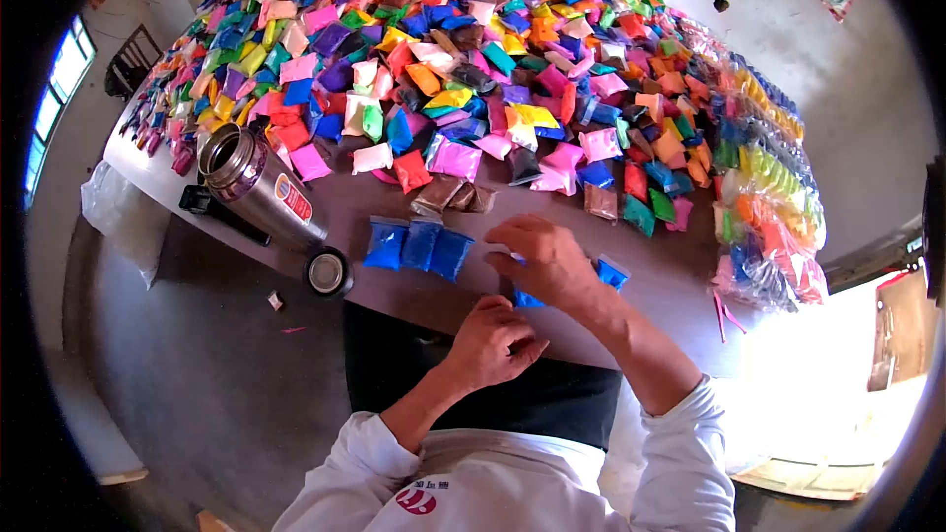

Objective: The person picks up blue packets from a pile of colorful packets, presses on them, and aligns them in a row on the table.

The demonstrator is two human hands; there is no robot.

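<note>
My left hand [493,343] is over the table's near edge, its fingers loosely bent and the thumb apart, with nothing visible in it. Farther right, my right hand [544,258] reaches over the tabletop with curved fingers; a gap shows between thumb and fingertips. Beneath the right hand lies a blue packet [527,299], mostly covered. Another blue packet [612,273] shows beside the right wrist. Left of the right hand, three blue packets [420,245] lie side by side in a row. Just behind that row are several brown packets [439,195].
A large heap of coloured packets [424,79] covers the back of the table [670,281]. At left stands a tilted-looking steel flask [261,187], uncapped, with its lid [328,272] nearby. Clear bags of coloured packets [774,187] are stacked at right, near pink strips [727,315].
</note>
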